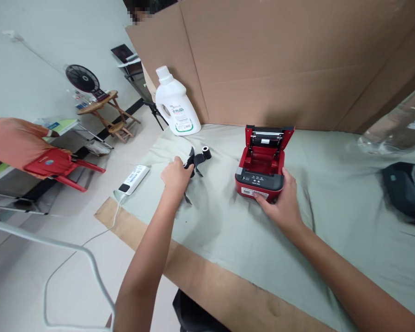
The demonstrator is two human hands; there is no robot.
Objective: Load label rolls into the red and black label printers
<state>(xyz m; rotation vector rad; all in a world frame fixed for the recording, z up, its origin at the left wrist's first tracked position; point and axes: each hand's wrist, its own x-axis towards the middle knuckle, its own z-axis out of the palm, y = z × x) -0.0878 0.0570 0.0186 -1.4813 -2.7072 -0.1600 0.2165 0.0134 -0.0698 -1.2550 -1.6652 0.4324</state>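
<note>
A small red label printer (259,184) with a black front panel rests on the green cloth, its lid raised and the compartment bare inside. My right hand (285,196) is closed round its front right corner, thumb along the front by a white label. To the left, my left hand (176,173) is closed on a crumpled black strip (191,161), its loose ends spreading over the cloth. What its fingertips pinch is partly hidden. Just beyond lies a small black roll (206,152) with a white core.
A white jug (178,103) leans near the cardboard wall (280,60). A white power strip (134,180) lies at the table's left edge, its cord hanging. At right are a black object (408,191) and clear plastic wrap (397,122). A seated person (17,143) is at far left.
</note>
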